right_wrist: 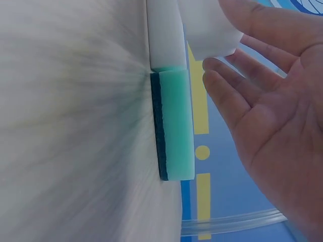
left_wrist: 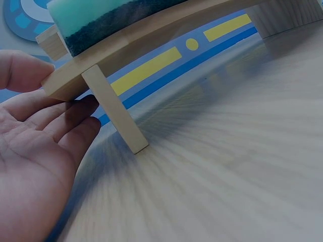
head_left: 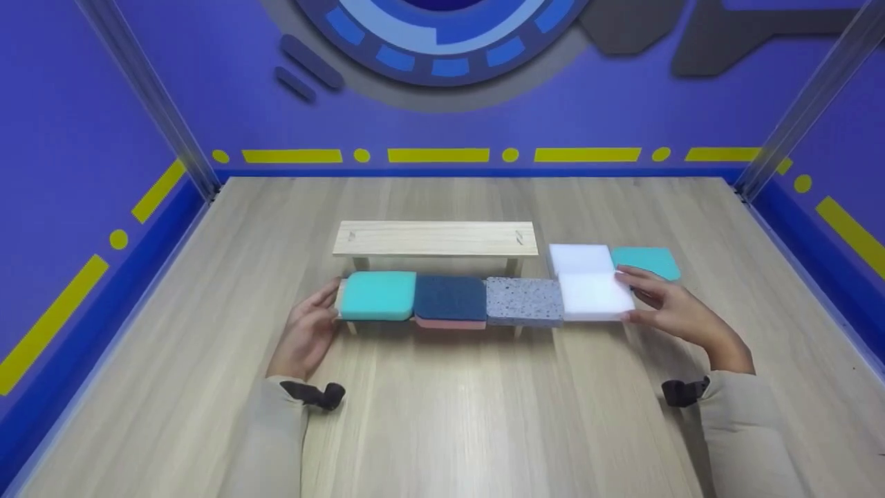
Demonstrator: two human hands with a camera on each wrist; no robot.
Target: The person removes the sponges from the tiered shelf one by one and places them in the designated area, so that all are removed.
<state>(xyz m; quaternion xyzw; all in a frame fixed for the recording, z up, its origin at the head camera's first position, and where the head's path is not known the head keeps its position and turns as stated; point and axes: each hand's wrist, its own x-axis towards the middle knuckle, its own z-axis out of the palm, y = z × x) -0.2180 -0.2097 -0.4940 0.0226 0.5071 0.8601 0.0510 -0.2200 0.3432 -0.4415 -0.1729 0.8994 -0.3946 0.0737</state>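
Wood-grained worktop (head_left: 449,415) inspected: left hand (head_left: 308,335) grips one end of wooden stand (left_wrist: 121,50); right hand (head_left: 681,315) pinches white sponge (head_left: 596,296).

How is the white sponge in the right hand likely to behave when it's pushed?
The white sponge will probably squash slightly, since it looks like foam. That foamy look also suggests it's light for its size. With its flat, squarish shape, it probably won't roll.
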